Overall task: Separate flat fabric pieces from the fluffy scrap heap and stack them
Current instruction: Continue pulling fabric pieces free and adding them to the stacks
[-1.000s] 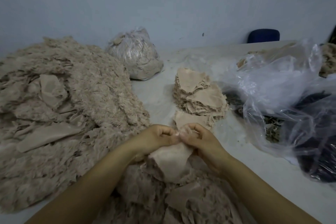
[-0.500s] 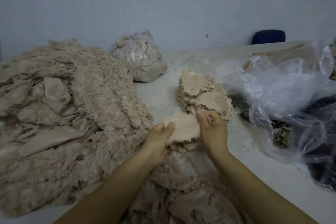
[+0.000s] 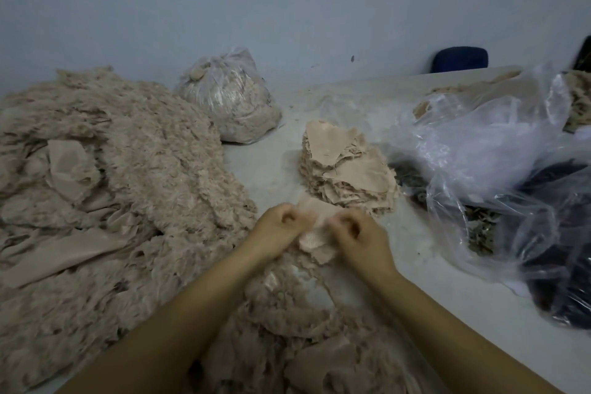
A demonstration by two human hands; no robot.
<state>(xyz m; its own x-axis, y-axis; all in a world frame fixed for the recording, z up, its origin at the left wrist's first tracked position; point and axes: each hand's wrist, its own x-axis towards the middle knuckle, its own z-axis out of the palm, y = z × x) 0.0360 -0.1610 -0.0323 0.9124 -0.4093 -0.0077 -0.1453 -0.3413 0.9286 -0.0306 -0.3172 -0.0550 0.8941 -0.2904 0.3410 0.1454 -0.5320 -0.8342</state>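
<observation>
Item: flat fabric piece (image 3: 315,235), beige, held above the near part of the fluffy scrap heap (image 3: 105,201) at the centre of view. My left hand (image 3: 279,230) has its fingers curled round the piece's left edge; my right hand (image 3: 358,235) has its fingers curled round the right edge; both are blurred, so the exact pinch cannot be told. Item: stack of flat pieces (image 3: 347,174), at 12 o'clock from my hands, just beyond them on the grey bench (image 3: 265,166). Item: scrap heap, spreading from 9 o'clock round to 6 o'clock, with several smooth flat pieces lying in it. Item: tied clear bag of scraps (image 3: 228,96), at 11 o'clock, by the wall. Item: loose clear plastic bags (image 3: 499,157), at 2 to 3 o'clock, partly over dark material.
</observation>
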